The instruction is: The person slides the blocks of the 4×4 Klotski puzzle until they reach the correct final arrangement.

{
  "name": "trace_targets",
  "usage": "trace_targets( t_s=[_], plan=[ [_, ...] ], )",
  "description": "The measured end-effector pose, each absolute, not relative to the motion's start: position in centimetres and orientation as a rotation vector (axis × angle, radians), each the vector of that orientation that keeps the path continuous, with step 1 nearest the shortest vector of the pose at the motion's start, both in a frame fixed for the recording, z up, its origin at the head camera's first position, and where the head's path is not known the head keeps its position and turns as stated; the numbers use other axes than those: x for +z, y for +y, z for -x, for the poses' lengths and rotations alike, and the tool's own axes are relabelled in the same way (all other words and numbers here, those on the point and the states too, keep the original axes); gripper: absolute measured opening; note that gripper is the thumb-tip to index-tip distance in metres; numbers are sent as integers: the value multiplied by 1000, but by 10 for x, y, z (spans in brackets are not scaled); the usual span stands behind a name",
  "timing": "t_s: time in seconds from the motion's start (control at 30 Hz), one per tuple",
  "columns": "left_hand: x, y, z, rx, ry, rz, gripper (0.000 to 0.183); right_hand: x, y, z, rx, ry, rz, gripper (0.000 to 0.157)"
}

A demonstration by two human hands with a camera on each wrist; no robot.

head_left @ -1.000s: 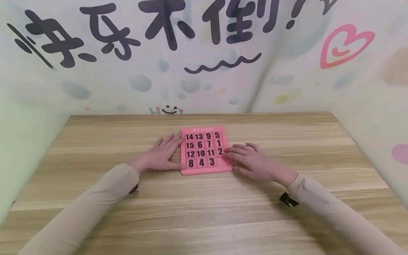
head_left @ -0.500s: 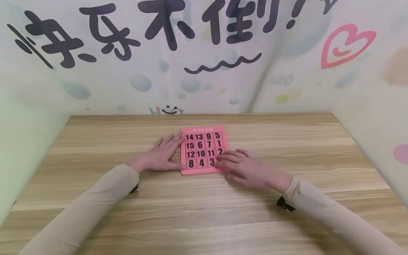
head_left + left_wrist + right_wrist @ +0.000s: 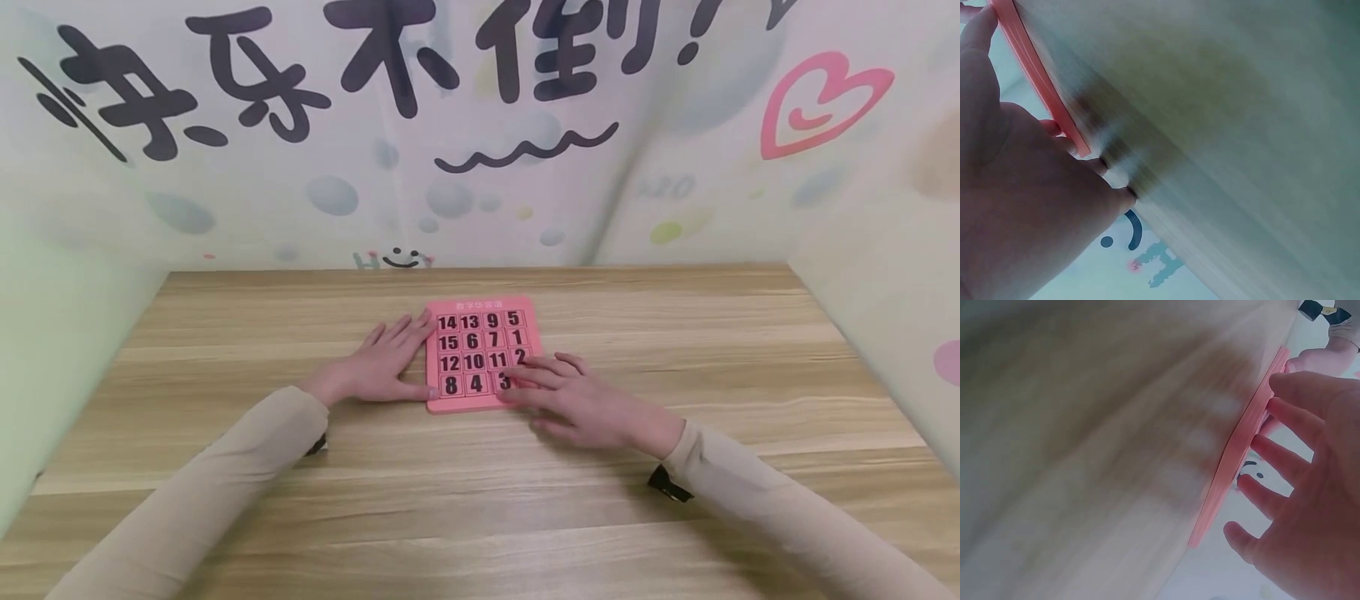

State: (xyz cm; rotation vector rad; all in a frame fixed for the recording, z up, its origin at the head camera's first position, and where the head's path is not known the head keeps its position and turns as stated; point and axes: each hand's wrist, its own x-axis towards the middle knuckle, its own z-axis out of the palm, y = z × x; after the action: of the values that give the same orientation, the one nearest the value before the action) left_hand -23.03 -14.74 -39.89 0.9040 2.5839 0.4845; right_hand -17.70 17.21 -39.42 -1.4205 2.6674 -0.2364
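The left hand (image 3: pixel 378 362), its fingers spread and almost straight, touches the left edge of one pink board (image 3: pixel 465 406), which lies on the table (image 3: pixel 375 500). The right hand (image 3: pixel 588 408), also loosely extended, has its fingertips at the 3 tile (image 3: pixel 502 382), one of fifteen numbered tiles (image 3: pixel 473 362) in the board.

The number board (image 3: pixel 468 406) is pink with pale lettering (image 3: pixel 480 305) along its top edge; its pink tiles (image 3: pixel 473 362) bear bold black numerals in thin dark square outlines; the desk (image 3: pixel 480 500) shows light brown wood grain in paler and darker streaks. The sleeves (image 3: pixel 202 483) are plain beige; the white backdrop (image 3: pixel 285 217) carries grey-blue and yellow-green spots, large black characters (image 3: pixel 393 67) and a pink outlined heart (image 3: pixel 770 125)
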Motion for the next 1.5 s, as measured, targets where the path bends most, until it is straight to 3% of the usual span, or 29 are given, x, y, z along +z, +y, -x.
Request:
trace_targets(
  t_s=[0.7,1.5],
  plan=[
    [-400,-148,232,481,2577,-903,102,-389,197,178,-370,2670,1362,45],
    [-398,-148,230,487,2581,-906,102,-386,155,182,-359,2609,1399,50]
  ],
)
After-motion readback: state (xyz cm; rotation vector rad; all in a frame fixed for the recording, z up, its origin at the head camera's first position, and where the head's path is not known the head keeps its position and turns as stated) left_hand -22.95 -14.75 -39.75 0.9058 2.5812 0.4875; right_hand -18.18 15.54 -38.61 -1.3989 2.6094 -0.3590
